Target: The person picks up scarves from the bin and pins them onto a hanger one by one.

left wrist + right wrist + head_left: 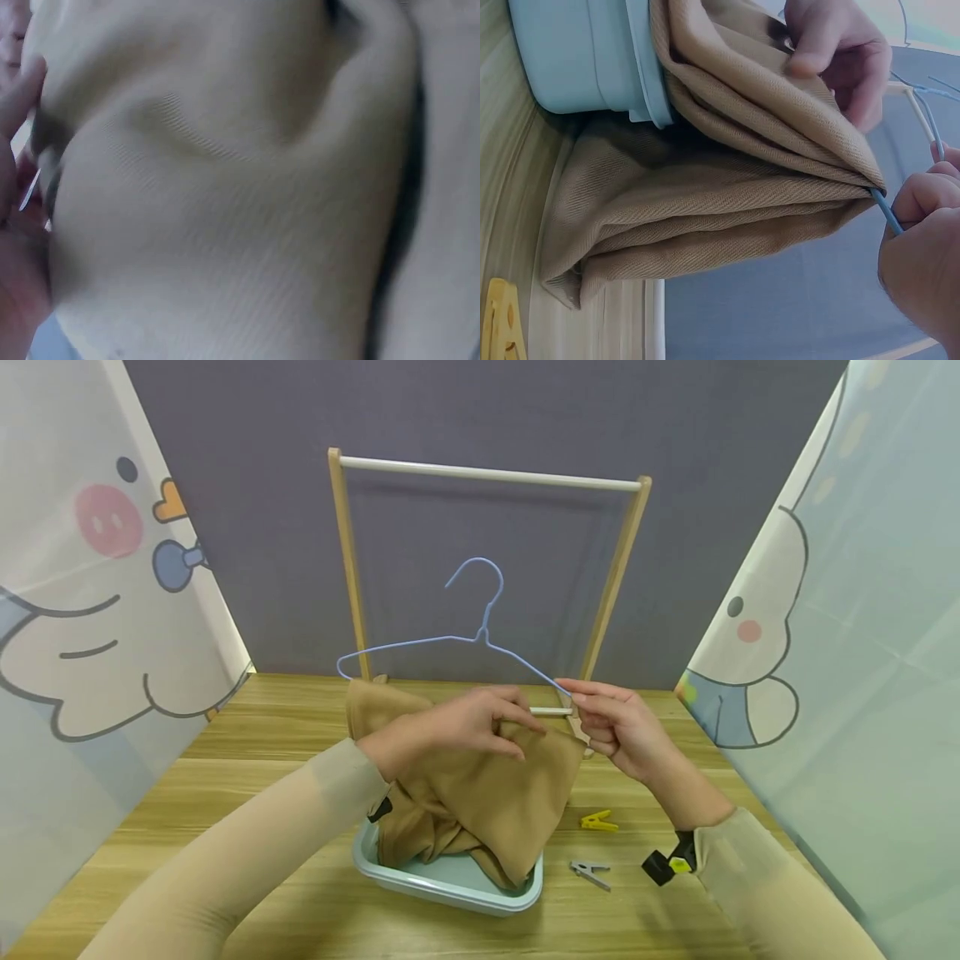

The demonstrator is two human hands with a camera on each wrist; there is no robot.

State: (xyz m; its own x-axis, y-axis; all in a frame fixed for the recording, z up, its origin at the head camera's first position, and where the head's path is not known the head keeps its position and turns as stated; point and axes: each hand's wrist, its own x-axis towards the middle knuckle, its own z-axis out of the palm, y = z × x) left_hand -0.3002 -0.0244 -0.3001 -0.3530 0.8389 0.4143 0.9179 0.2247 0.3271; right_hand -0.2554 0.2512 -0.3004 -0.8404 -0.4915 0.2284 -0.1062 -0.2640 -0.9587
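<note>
My right hand (626, 727) pinches the right end of a light-blue wire hanger (517, 658), whose hook points up. A brown cloth (517, 793) hangs draped over the hanger's lower part, with its lower folds in a pale blue-green basin (450, 883). Over the cloth's upper part lies my left hand (480, 722), its fingers loosely bent and the thumb apart from them. The right wrist view shows the cloth (705, 195) bunched on the blue hanger wire (886, 211) close to my right hand (930, 255). Blurred cloth (225, 225) fills most of the left wrist view.
Behind the hanger stands a wooden rack (348, 560) with a white top rod (487, 472). A yellow clothespin (598, 821) and a grey clothespin (591, 872) lie on the wooden table (285, 877) right of the basin. Printed curtains (90, 635) flank both sides.
</note>
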